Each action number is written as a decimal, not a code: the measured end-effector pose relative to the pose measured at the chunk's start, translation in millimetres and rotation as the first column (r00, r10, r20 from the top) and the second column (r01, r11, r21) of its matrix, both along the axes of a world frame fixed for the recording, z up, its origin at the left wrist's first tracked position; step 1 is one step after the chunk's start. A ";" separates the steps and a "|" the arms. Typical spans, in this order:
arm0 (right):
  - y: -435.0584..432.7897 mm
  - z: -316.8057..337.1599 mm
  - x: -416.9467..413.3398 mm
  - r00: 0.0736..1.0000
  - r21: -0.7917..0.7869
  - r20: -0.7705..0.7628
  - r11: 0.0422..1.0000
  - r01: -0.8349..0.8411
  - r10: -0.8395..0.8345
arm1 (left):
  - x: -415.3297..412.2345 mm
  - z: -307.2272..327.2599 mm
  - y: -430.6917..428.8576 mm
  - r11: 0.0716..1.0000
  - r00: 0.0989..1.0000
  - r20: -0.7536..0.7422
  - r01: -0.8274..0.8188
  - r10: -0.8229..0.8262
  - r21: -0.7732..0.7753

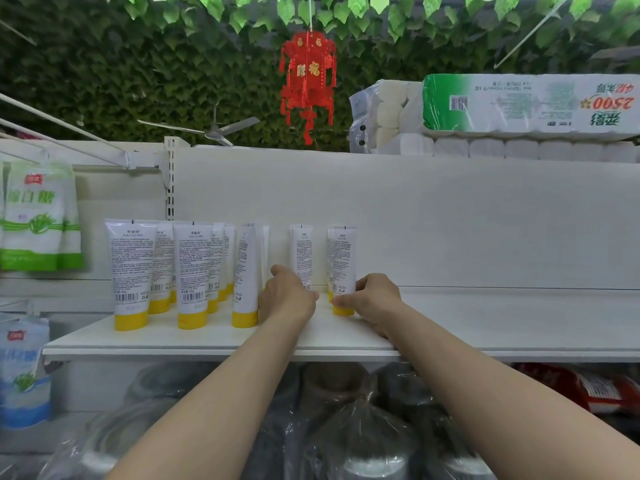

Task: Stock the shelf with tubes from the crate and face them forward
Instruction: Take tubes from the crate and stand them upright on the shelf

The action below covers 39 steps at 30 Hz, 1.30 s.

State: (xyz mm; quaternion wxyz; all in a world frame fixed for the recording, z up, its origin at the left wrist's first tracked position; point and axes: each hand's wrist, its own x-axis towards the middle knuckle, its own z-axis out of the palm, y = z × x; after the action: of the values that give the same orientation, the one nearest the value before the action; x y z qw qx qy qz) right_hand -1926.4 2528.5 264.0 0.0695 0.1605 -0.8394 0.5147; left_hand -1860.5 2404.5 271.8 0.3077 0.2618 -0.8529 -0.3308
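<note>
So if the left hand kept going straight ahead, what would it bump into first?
Probably the lone white tube right in front of the left hand; its fingers may already be touching it, though the hand hides the tube's bottom. Behind that comes the shelf's white back wall.

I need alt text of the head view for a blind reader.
Two bare hands work on a white shelf: the left hand grips one white tube, the right hand pinches the rightmost tube. More tubes stand to their left on yellow caps.
</note>
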 end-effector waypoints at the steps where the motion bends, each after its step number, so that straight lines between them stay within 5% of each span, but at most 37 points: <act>1: -0.1 -0.4 -0.5 1.000 -0.003 -0.001 1.000 0.001 -0.001 | 0.5 0.0 0.2 1.000 1.000 0.000 -0.001 0.001 0.002; 39: -2.7 -3.5 -5.2 0.998 0.029 -0.048 0.999 0.035 -0.033 | -9.9 -3.1 -5.3 1.000 0.999 -0.040 -0.013 0.013 -0.003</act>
State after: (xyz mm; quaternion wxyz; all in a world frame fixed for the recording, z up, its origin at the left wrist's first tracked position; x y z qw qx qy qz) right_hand -1931.6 2525.8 260.4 0.0957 0.1593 -0.8477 0.4969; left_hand -1870.4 2399.2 268.7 0.3272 0.2600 -0.8455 -0.3325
